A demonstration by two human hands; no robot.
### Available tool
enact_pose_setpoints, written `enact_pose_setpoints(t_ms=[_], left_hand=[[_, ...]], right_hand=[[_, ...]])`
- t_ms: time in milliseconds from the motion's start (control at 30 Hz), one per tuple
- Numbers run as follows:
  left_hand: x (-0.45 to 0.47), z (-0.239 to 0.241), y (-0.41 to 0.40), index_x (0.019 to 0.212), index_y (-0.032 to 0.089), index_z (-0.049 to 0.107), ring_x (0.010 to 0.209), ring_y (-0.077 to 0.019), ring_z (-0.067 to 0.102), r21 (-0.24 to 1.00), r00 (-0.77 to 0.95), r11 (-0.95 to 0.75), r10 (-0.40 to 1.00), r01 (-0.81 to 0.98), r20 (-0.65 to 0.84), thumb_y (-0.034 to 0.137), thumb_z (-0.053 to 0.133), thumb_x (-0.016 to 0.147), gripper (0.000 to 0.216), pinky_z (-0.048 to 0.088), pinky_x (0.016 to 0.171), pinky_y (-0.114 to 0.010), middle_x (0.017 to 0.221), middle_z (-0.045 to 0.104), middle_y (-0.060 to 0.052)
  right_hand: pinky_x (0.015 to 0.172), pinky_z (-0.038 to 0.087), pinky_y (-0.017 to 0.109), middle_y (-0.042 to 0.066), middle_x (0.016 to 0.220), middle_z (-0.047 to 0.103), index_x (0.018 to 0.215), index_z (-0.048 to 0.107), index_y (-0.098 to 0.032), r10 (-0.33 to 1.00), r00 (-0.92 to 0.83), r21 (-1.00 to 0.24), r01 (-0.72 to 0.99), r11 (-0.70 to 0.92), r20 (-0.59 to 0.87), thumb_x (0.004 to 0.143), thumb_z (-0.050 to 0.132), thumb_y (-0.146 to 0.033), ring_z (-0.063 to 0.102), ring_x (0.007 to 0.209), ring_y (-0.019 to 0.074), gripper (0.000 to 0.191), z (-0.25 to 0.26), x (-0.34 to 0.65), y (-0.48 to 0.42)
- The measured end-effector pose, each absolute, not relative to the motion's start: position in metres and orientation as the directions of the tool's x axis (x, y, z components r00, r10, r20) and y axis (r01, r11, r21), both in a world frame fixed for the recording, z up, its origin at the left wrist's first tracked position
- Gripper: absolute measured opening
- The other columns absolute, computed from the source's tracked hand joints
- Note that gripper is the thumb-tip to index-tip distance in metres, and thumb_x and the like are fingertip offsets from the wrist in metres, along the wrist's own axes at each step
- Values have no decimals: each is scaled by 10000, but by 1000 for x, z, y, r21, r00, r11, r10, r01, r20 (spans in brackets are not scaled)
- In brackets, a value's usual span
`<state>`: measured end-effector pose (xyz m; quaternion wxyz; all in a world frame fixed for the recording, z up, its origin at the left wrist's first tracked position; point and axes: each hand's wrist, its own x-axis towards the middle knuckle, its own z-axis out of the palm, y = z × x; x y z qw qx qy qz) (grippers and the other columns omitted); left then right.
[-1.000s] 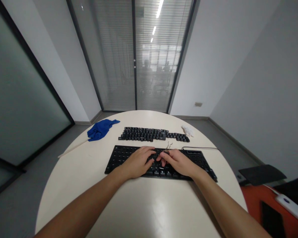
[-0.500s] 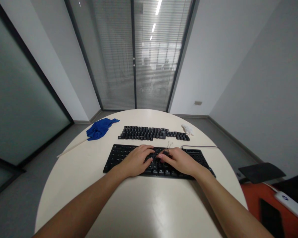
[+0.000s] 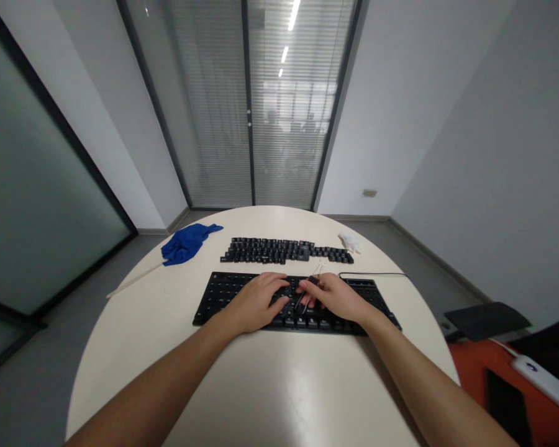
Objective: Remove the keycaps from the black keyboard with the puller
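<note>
A black keyboard (image 3: 228,292) lies before me, with most of its keycaps off; a row of caps is still on along its near edge. My left hand (image 3: 261,301) rests on the middle of it, fingers spread and empty. Just to the right, my right hand (image 3: 333,295) grips a keycap puller (image 3: 312,280) with a dark handle and thin wire ends. One pair of wires points down over the keys, another sticks up at the far side. Whether the lower wires touch a keycap cannot be made out.
Behind the keyboard, loose black keycaps (image 3: 261,249) stand in rows on the round cream table (image 3: 242,385). A blue cloth (image 3: 186,244) and a pale stick (image 3: 135,279) lie left. White crumpled material (image 3: 349,243) sits back right. The keyboard cable (image 3: 377,274) runs off rightward.
My right hand has turned, so the puller's handle and lower wires now show over the keyboard. My left hand stays in place. The view has shifted slightly.
</note>
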<state>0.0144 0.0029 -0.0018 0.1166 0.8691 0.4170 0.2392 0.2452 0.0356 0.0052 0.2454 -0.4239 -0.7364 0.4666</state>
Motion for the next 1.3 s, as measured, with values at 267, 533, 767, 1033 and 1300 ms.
enact_pose_setpoints(t_ms=[267,533,767,1033,1300], left_hand=[[15,5,0,1117,208,604,1086,-224,592,441,451,-591,804,676,386,378,613,896,280,475,975,-367,1172,652,-65],[13,4,3,1024,224,624,1014,-198,604,462,495,-619,785,635,371,283,566,937,120,474,918,-325,1040,677,-33],[13,-1,6,1060,215,622,1033,-200,603,503,505,-638,769,583,391,255,576,935,139,475,932,-347,1066,668,-41],[12,1,2,1118,223,601,1027,-195,608,436,511,-668,743,603,432,251,585,936,185,485,925,-336,1089,667,-32],[11,-1,3,1117,249,645,990,-172,614,357,547,-707,702,610,455,271,535,967,188,496,901,-303,1083,655,-26]], right_hand=[[544,500,236,80,795,740,959,696,-140,929,-366,-936,304,180,60,901,515,-599,693,684,169,497,10,234,32],[637,540,271,80,827,745,1032,727,-150,923,-375,-937,283,204,88,902,528,-592,698,763,190,502,5,222,28],[713,544,301,85,858,751,1119,713,-145,892,-448,-936,286,206,60,918,495,-600,701,824,205,542,3,227,31],[732,554,314,78,830,748,1043,731,-146,895,-445,-961,233,151,33,889,545,-594,698,808,205,508,3,226,30],[729,557,304,71,808,731,1034,717,-128,893,-448,-972,196,127,27,873,592,-560,677,781,187,478,0,226,31]])
